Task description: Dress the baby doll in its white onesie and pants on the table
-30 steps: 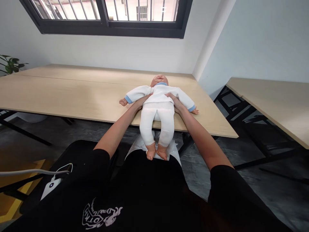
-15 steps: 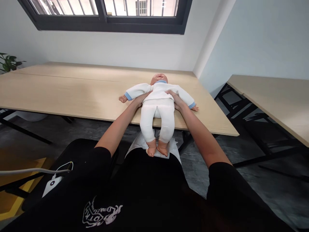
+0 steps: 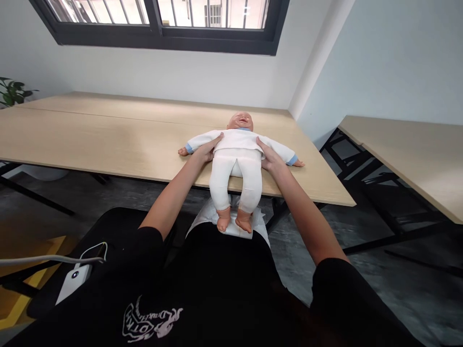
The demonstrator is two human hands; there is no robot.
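Observation:
A baby doll [image 3: 238,144] in a white top with blue cuffs and white leggings lies face up on the wooden table [image 3: 144,144]. Its head points away from me, its arms are spread, and its legs hang over the front edge. My left hand [image 3: 210,148] grips the left side of its torso, thumb on top and fingers tucked out of sight. On the other side, my right hand [image 3: 268,154] holds the torso the same way. White material [image 3: 202,214] lies on my lap beneath the doll's feet.
A second table [image 3: 408,149] stands at the right. To the left is a black chair [image 3: 108,231] with a white power bank [image 3: 74,282] and cable on it. A window [image 3: 159,29] is in the wall behind, and a plant [image 3: 14,91] is at the far left.
The doll's head has tipped up, showing more above its collar, and its arm on the right reaches slightly farther out. Both hands stay at its sides, with the thumbs slightly farther apart.

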